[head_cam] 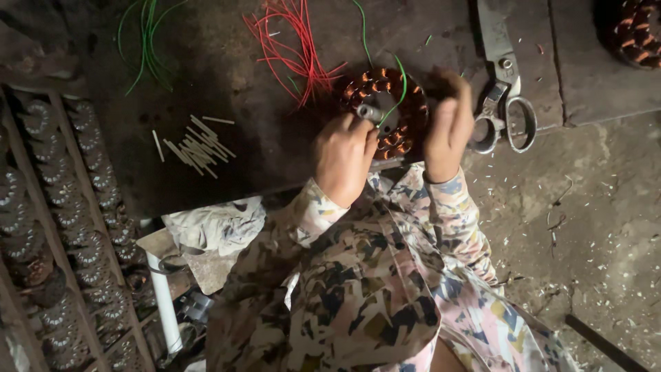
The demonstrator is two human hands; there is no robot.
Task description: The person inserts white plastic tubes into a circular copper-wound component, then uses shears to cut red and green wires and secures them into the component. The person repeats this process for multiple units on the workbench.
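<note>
Copper-wound stator [394, 110] sits at the near edge of the dark surface [227, 131]. Left hand [344, 160] is clenched on a small grey metal piece [370, 111] at its centre; right hand [447, 127] grasps the rim, likely to steady it. A green wire [399, 93] loops across. Scissors [506, 89], white sleeves [196, 146] and red wires [297, 45] lie within reach.

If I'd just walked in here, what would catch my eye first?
Probably the ring-shaped part wound with copper-coloured coils near the front edge of the dark workbench, with the left hand and right hand on it. Next, the bright red wires and green wires strewn behind it. Big metal scissors lie to its right, and a scatter of short pale sticks to its left.
</note>
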